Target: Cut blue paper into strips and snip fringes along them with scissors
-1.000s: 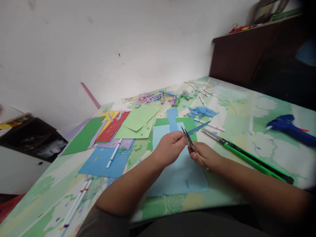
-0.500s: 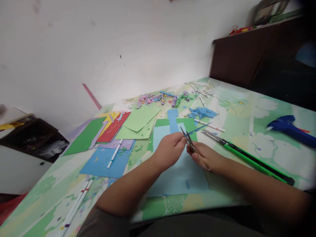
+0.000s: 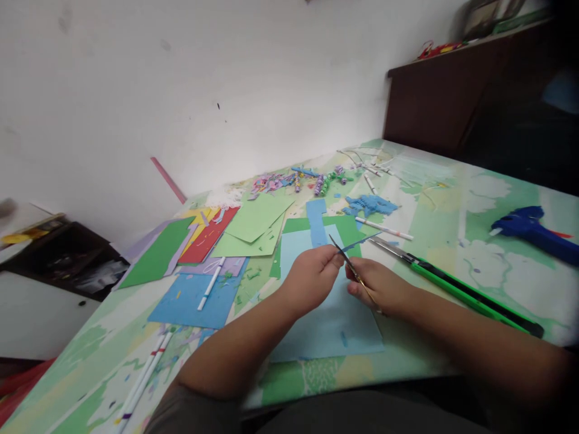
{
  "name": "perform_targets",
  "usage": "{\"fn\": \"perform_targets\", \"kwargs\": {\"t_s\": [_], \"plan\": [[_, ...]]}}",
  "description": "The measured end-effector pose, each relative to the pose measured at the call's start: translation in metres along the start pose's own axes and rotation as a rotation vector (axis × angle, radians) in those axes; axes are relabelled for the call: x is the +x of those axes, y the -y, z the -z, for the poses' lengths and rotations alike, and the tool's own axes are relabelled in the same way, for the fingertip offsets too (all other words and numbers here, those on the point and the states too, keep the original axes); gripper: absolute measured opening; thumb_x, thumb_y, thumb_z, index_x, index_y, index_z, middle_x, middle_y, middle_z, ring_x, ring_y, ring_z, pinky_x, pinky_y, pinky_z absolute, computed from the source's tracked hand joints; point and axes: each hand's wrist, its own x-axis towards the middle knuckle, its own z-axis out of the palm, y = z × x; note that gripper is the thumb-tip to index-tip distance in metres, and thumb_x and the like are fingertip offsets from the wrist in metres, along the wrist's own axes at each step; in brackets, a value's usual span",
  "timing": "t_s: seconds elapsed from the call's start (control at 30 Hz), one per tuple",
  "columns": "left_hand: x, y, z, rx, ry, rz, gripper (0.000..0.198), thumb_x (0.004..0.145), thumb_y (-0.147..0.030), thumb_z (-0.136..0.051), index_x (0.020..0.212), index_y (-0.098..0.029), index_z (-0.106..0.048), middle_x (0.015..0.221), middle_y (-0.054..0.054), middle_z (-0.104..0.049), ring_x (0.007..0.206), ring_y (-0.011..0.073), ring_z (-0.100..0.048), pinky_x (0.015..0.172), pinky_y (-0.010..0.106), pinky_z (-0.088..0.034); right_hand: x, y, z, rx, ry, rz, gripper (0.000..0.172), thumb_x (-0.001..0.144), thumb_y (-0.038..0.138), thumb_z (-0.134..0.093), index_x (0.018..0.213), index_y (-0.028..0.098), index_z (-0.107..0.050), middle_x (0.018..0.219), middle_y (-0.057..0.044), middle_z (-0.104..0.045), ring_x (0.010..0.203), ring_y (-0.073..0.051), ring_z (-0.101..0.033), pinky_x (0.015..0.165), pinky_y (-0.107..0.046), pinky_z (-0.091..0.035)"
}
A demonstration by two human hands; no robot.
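Above blue sheet (image 3: 325,328), scissors (image 3: 348,261) at pinched strip (image 3: 364,240)

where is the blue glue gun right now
In the head view the blue glue gun lies on the right side of the table, just beyond the green utility knife.

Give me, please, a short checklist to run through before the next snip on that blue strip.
1. Left hand pinches the blue strip: ok.
2. Right hand grips the scissors, with the tips at the strip: ok.
3. Scissor blades open: cannot tell, too small.
4. Left fingers clear of the blades: cannot tell, they sit very close.
5. Light blue sheet lies under both hands: ok.
6. Utility knife lies apart from the right hand, but its blade looks extended: not ok.
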Motion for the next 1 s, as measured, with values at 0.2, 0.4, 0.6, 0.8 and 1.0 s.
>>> {"fn": "perform_targets", "kwargs": {"t_s": [0.2, 0.4, 0.6, 0.8, 1.0], "plan": [[0.000, -0.007, 0.009, -0.145, 0.044, 0.092, 0.017, 0.074, -0.027, -0.042, 0.064, -0.018, -0.052, 0.060, -0.004, -0.049, 0.060, 0.0095, -0.045, 0.059, 0.021, -0.036, 0.000, 0.000, 0.002, -0.077, 0.007, -0.059, 0.066, 0.064, 0.078, -0.006, 0.064, 0.020, -0.037, 0.056, -0.003, -0.046, 0.051, -0.016, -0.042, 0.047, -0.028, -0.028], [-0.001, -0.011, 0.013, -0.205, 0.059, 0.188, 0.017, 0.072, -0.029, -0.043, 0.063, -0.018, -0.052, 0.050, -0.005, -0.040, 0.049, 0.0081, -0.038, 0.052, 0.021, -0.033, 0.001, 0.000, 0.003, -0.107, 0.011, -0.075, 0.065, 0.063, 0.079, -0.007, 0.061, 0.020, -0.035, 0.055, -0.002, -0.045, 0.050, -0.016, -0.041, 0.047, -0.026, -0.026], [0.000, -0.011, 0.009, -0.221, 0.025, 0.242, 0.018, 0.072, -0.030, -0.042, 0.064, -0.018, -0.053, 0.048, -0.005, -0.039, 0.050, 0.0093, -0.040, 0.053, 0.022, -0.035, 0.002, 0.000, 0.001, -0.065, -0.003, -0.075, 0.063, 0.064, 0.079, -0.010, 0.059, 0.020, -0.035, 0.053, -0.002, -0.045, 0.049, -0.015, -0.040, 0.046, -0.026, -0.025], [0.001, -0.009, 0.007, -0.174, -0.005, 0.218, 0.018, 0.073, -0.029, -0.041, 0.065, -0.018, -0.053, 0.051, -0.005, -0.042, 0.053, 0.0093, -0.041, 0.054, 0.021, -0.035, 0.003, -0.003, 0.001, -0.071, -0.018, -0.087, 0.055, 0.070, 0.072, -0.022, 0.058, 0.020, -0.038, 0.052, -0.001, -0.044, 0.048, -0.014, -0.040, 0.045, -0.025, -0.024], [0.001, -0.007, 0.003, -0.178, -0.062, 0.212, 0.018, 0.071, -0.028, -0.041, 0.063, -0.017, -0.052, 0.050, -0.005, -0.040, 0.051, 0.0085, -0.039, 0.050, 0.021, -0.032, 0.003, -0.004, 0.002, -0.040, 0.021, -0.072, 0.048, 0.073, 0.064, -0.027, 0.064, 0.019, -0.040, 0.056, -0.001, -0.045, 0.051, -0.014, -0.041, 0.047, -0.026, -0.027]]}}
